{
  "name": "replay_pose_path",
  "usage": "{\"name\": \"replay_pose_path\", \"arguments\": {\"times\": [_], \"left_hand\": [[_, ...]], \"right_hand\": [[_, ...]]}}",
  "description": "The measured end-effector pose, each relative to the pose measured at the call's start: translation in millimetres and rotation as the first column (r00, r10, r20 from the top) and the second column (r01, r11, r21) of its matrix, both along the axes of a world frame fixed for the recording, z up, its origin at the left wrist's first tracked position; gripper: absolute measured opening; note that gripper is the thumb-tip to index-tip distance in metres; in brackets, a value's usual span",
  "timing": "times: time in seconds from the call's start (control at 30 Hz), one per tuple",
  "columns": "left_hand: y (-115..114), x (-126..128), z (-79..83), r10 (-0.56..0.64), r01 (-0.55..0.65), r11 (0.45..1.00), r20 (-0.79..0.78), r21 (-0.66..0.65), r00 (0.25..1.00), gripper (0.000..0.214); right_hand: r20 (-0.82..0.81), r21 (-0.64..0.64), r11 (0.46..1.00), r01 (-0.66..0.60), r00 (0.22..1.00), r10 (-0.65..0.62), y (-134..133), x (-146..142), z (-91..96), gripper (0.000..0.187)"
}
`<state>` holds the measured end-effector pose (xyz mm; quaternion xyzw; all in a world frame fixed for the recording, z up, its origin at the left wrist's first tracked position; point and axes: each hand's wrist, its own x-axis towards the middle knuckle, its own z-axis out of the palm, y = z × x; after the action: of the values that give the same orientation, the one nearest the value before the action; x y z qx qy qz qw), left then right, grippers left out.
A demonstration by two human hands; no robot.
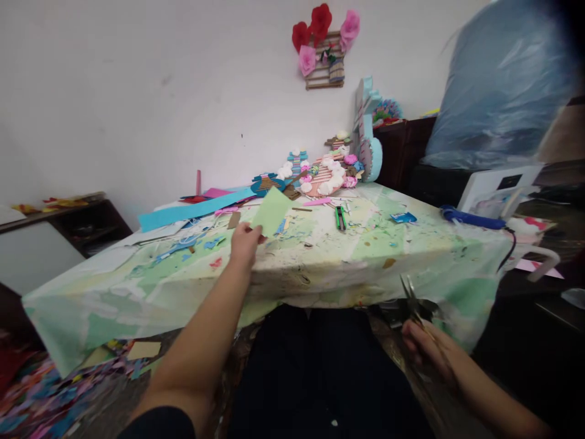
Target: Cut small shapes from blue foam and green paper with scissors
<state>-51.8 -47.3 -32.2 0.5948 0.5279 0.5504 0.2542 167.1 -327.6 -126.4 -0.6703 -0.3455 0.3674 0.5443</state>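
Note:
My left hand [245,242] pinches the lower edge of a light green sheet of paper [273,211], held tilted over the front part of the table [329,259]. Low on the right, off the table's front edge, my right hand [425,344] is closed around a pair of scissors [414,300]. The blades point up and stand slightly apart. Small paper scraps lie on the cloth around my left hand, with a brown piece [234,220] just behind it. A green utility knife [340,217] rests farther right on the table.
A long blue strip [196,209] lies across the back left. Decorated craft pieces [326,177] stand at the back. To the right are a small blue packet [403,217] and a blue glue gun [473,217] with its cord. Colourful scraps [55,390] cover the floor at left.

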Motion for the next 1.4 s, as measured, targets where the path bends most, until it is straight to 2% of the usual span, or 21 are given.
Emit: {"name": "replay_pose_path", "arguments": {"times": [0.03, 0.07, 0.13, 0.17, 0.2, 0.27, 0.37, 0.47, 0.53, 0.63, 0.77, 0.83, 0.93, 1.03, 1.1, 1.2, 1.27, 1.33, 1.37, 1.4], "left_hand": [[-17.1, 7.1, -8.2, -0.074, 0.074, 0.997, 0.057, -0.005, 0.996, 0.016], [-35.0, 14.0, -16.5, -0.212, 0.225, 0.974, 0.256, -0.021, 0.943, 0.017], [-70.3, 25.9, -31.5, -0.403, 0.492, 0.87, 0.532, -0.029, 0.745, 0.022], [-86.1, 30.5, -37.7, -0.41, 0.544, 0.839, 0.616, -0.036, 0.673, 0.024], [-100.0, 34.3, -43.1, -0.411, 0.593, 0.803, 0.665, -0.059, 0.623, 0.025], [-120.8, 39.6, -51.6, -0.408, 0.656, 0.748, 0.709, -0.103, 0.576, 0.025], [-137.0, 44.3, -61.0, -0.438, 0.694, 0.709, 0.693, -0.125, 0.573, 0.025], [-146.1, 46.3, -68.4, -0.468, 0.722, 0.677, 0.674, -0.141, 0.571, 0.025], [-152.7, 46.1, -72.2, -0.483, 0.748, 0.645, 0.674, -0.157, 0.559, 0.025], [-163.3, 43.8, -75.1, -0.517, 0.767, 0.614, 0.639, -0.188, 0.57, 0.024], [-174.4, 34.9, -71.5, -0.631, 0.764, 0.575, 0.436, -0.294, 0.642, 0.022], [-178.6, 26.8, -67.1, -0.681, 0.763, 0.537, 0.348, -0.36, 0.644, 0.018], [-185.0, 12.0, -59.1, -0.703, 0.762, 0.522, 0.313, -0.382, 0.638, 0.017], [-191.0, -1.0, -52.0, -0.684, 0.814, 0.488, 0.44, -0.316, 0.581, 0.024], [-192.9, -6.8, -49.1, -0.682, 0.87, 0.41, 0.541, -0.274, 0.492, 0.026], [-190.6, -12.0, -48.8, -0.678, 0.951, 0.24, 0.667, -0.196, 0.308, 0.037], [-186.6, -14.5, -51.1, -0.664, 0.989, 0.091, 0.733, -0.115, 0.147, 0.048], [-182.5, -16.5, -54.7, -0.653, 0.992, -0.101, 0.757, -0.07, -0.013, 0.055], [-181.2, -17.0, -56.7, -0.649, 0.979, -0.189, 0.758, -0.071, -0.07, 0.057], [-180.7, -16.9, -58.7, -0.645, 0.965, -0.249, 0.757, -0.083, -0.101, 0.057]], "right_hand": [[0.036, 0.005, 0.999, -0.052, 0.998, 0.052, 2.5, -7.3, 5.4, 0.043], [0.078, 0.019, 0.996, -0.085, 0.993, 0.083, 6.2, -13.7, 10.9, 0.041], [0.192, 0.093, 0.985, -0.145, 0.973, 0.125, 17.7, -23.3, 21.9, 0.035], [0.21, 0.132, 0.976, -0.173, 0.967, 0.143, 25.3, -26.5, 27.1, 0.033], [0.204, 0.154, 0.977, -0.148, 0.972, 0.115, 33.9, -28.8, 32.0, 0.034], [0.161, 0.226, 0.974, -0.026, 0.987, -0.011, 51.8, -31.0, 40.4, 0.034], [-0.017, 0.313, 0.926, 0.21, 0.976, -0.216, 72.7, -31.5, 47.8, 0.034], [-0.145, 0.322, 0.89, 0.321, 0.946, -0.289, 78.5, -30.9, 48.2, 0.033], [-0.233, 0.355, 0.865, 0.355, 0.929, -0.286, 75.1, -30.3, 45.9, 0.034], [-0.358, 0.468, 0.802, 0.371, 0.909, -0.211, 66.7, -29.4, 43.7, 0.036], [-0.384, 0.589, 0.709, 0.388, 0.906, -0.177, 58.7, -30.7, 51.5, 0.036], [-0.362, 0.62, 0.686, 0.38, 0.915, -0.18, 55.8, -34.6, 59.3, 0.035], [-0.255, 0.636, 0.72, 0.276, 0.957, -0.142, 50.4, -45.6, 69.1, 0.033], [-0.089, 0.589, 0.802, 0.098, 0.994, -0.056, 44.8, -59.5, 71.0, 0.029], [-0.023, 0.55, 0.834, 0.026, 1.0, -0.016, 42.4, -67.0, 70.2, 0.028], [-0.054, 0.554, 0.83, 0.065, 0.998, -0.041, 41.0, -71.4, 73.1, 0.027], [-0.146, 0.574, 0.809, 0.129, 0.988, -0.055, 40.5, -69.8, 78.2, 0.028], [-0.229, 0.577, 0.798, 0.172, 0.972, -0.043, 39.8, -66.3, 82.5, 0.029], [-0.253, 0.576, 0.796, 0.184, 0.967, -0.041, 39.3, -64.6, 83.3, 0.029], [-0.262, 0.573, 0.796, 0.195, 0.964, -0.047, 38.9, -63.3, 82.8, 0.03]]}}
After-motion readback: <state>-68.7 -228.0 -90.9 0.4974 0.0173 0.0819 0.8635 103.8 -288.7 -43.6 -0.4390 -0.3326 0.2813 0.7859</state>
